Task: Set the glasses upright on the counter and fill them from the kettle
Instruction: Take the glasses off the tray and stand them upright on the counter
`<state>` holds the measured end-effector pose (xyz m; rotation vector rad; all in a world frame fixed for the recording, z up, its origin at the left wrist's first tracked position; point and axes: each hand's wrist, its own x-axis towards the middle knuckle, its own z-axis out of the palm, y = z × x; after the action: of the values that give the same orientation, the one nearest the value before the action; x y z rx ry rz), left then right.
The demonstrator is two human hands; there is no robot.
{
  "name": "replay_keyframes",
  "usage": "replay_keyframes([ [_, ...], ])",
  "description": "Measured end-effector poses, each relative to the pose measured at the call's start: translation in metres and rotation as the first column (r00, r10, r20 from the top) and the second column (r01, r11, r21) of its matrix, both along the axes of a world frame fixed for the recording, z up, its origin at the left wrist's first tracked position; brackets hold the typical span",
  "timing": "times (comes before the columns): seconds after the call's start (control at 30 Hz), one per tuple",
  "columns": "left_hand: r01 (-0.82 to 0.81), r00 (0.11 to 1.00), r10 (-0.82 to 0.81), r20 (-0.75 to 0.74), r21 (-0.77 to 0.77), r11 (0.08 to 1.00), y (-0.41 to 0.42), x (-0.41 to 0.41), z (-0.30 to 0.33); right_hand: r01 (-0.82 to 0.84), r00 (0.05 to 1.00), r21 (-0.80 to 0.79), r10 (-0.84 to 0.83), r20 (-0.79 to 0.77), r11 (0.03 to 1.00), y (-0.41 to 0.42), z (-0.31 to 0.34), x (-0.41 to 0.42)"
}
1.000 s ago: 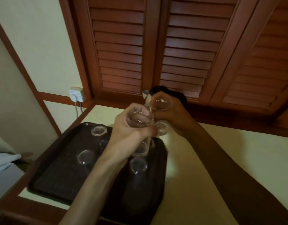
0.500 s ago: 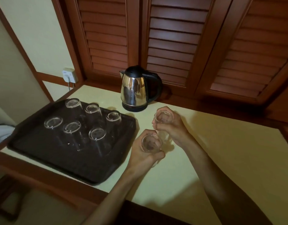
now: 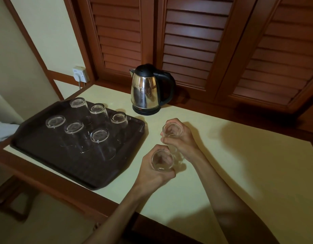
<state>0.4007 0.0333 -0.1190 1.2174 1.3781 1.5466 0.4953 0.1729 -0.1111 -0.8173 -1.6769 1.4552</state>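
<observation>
1. Head view looks down on a pale counter, and both hands are busy over it, each with a clear glass.
2. The left hand has its fingers wrapped closed around the near glass, mouth facing up toward the camera; whether its base touches the counter cannot be told, as the hand hides it.
3. The right hand is curled shut around the far glass, also mouth up, just beyond the left hand and nearly touching it.
4. Both held glasses sit over the counter to the right of the tray, between the tray and the open stretch of counter.
5. Over on the left, the dark tray carries six more glasses, all upside down, bases up: back-left glass, back-middle glass, back-right glass, front-left glass, front-middle glass, front-right glass.
6. The steel kettle stands upright on its black base at the back of the counter, just beyond the tray's far right corner, spout to the left, handle to the right, well apart from both hands.
7. Behind it, brown louvred shutters; a wall socket with a cord plugged in sits at the left.
</observation>
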Motion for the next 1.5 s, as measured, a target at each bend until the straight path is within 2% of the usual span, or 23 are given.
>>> replay_keyframes([
  [0.53,0.106,0.993,-0.108,-0.048,-0.046,0.993,0.001,-0.020,-0.004,0.020,0.993,0.061,-0.027,0.116,0.998,0.003,-0.011,-0.003],
  [0.83,0.129,0.988,-0.135,-0.070,-0.080,0.988,-0.001,-0.023,0.001,0.026,0.992,0.010,-0.027,0.122,1.000,0.001,-0.016,0.000],
  [0.93,0.127,0.990,-0.132,-0.049,-0.086,0.988,-0.004,-0.022,0.007,0.040,0.987,0.057,-0.048,0.151,0.998,-0.002,-0.011,0.003],
  [1.13,0.101,0.992,-0.101,-0.080,0.000,0.995,-0.013,-0.027,0.024,0.044,0.996,0.158,-0.056,0.073,0.986,-0.003,0.020,0.015],
  [1.27,0.097,0.979,-0.084,-0.183,0.066,0.993,-0.017,-0.043,0.047,0.051,0.995,0.259,-0.072,0.070,0.964,-0.005,0.051,0.011],
  [1.37,0.096,0.975,-0.073,-0.208,0.102,0.990,-0.021,-0.060,0.067,0.045,0.997,0.338,-0.063,0.042,0.940,-0.006,0.069,-0.004],
  [1.5,0.073,0.954,-0.025,-0.298,0.153,0.985,-0.024,-0.096,0.095,-0.016,0.998,0.413,-0.010,0.061,0.910,-0.008,0.089,-0.041],
])
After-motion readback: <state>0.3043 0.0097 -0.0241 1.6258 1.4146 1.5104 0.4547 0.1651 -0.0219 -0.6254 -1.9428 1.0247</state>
